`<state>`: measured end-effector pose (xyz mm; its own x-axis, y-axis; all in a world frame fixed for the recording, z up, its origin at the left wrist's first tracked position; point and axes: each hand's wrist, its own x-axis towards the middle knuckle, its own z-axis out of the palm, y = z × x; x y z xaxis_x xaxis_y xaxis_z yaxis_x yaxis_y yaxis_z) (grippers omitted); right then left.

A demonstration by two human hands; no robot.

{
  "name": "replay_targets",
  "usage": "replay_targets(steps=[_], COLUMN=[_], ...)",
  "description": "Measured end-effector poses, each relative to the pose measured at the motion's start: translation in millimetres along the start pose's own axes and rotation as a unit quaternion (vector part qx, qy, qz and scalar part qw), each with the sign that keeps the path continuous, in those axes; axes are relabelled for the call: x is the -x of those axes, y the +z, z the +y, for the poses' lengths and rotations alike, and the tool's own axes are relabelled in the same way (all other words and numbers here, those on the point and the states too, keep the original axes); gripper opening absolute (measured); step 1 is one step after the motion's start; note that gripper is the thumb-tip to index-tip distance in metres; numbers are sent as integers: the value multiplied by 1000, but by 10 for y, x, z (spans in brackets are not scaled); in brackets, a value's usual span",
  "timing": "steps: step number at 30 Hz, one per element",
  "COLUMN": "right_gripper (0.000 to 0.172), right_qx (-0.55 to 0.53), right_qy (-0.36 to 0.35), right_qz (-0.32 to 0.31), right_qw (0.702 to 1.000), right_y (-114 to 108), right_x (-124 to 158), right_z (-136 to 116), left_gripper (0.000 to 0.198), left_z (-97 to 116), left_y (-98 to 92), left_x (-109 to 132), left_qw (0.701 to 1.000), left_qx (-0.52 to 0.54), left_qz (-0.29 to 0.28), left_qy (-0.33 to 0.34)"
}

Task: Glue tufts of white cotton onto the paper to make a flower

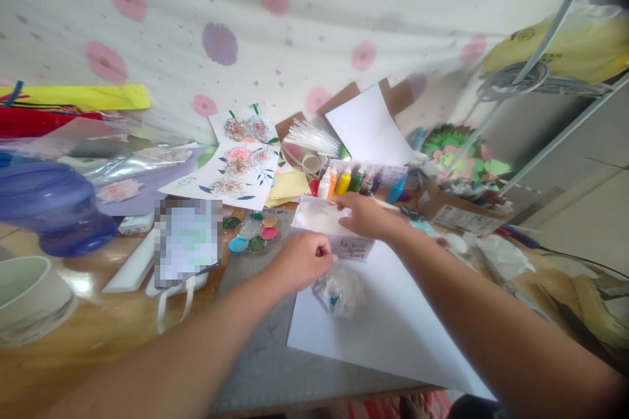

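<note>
Left hand (302,262), clenched over a clear bag (340,292) on the white sheet (393,334), could drag it and smear the sheet; right hand (366,216) rests open-fingered just beyond.

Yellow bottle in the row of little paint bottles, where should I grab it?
Probably by its narrow top, coming straight down from above. The yellow bottle stands upright, squeezed between the orange bottle and the green bottle, so its sides are hard to reach; the right hand and white box block the front.
</note>
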<state>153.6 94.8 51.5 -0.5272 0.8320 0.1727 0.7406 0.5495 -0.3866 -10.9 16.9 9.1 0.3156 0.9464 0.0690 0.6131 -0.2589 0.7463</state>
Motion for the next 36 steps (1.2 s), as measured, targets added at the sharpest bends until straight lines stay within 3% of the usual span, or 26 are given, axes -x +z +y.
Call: replay_targets(steps=[6, 11, 15, 19, 23, 27, 30, 33, 36], right_gripper=[6, 11, 10, 10, 28, 28, 23, 21, 15], right_qx=[-20, -117, -245, -353, -440, -328, -282, -290, -255], right_qy=[7, 56, 104, 132, 67, 81, 63, 34, 21], right_qz=[6, 1, -7, -9, 46, 138, 158, 126, 74], right_qw=[1000, 992, 964, 926, 894, 931, 944, 948, 964], right_y=[-129, -295, -189, -16, 29, 85, 204, 322, 387], right_x=[-47, 407, 792, 986, 1086, 1181, 1237, 1262, 1265], right_z=[24, -104, -243, -282, -226, -196, -235, -297, -335], left_gripper=[24, 32, 48, 19, 14, 17, 21, 24, 22], left_z=[-45, 23, 102, 101, 74, 45, 7, -25, -33], left_y=[-26, -66, -43, -5, -39, -64, -50, -40, -42], left_x=[-3, 30, 65, 63, 42, 21, 3, -13, -18], left_qw=[1000, 992, 973, 960, 946, 957, 974, 983, 981], left_qx=[9, 105, 212, 235, 260, 233, 190, 166, 178], left_qz=[25, 55, -51, -139, -190, -171, -121, -83, -83], left_qy=[4, 47, 81, 63, 36, 13, 4, 4, 0])
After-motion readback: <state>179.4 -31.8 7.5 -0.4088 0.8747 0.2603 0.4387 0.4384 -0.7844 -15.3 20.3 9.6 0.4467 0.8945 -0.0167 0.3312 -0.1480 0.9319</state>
